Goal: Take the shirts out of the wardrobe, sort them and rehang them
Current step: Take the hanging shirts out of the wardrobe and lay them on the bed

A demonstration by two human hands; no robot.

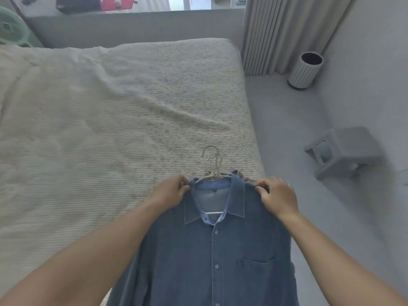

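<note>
A blue denim shirt (220,250) with a chest pocket hangs buttoned on a white hanger (215,164), held over the near right corner of the bed (110,118). More hooks and a bit of another garment show behind its collar, so further hung shirts seem stacked beneath. My left hand (171,191) pinches the shirt's left shoulder. My right hand (277,196) pinches the right shoulder. The shirt's lower part runs out of the frame at the bottom.
The bed has a cream textured cover. To its right is grey floor with a tipped grey plastic stool (341,152) and a white ribbed bin (304,69) by a curtain (282,34). A green fan (11,29) stands at the far left.
</note>
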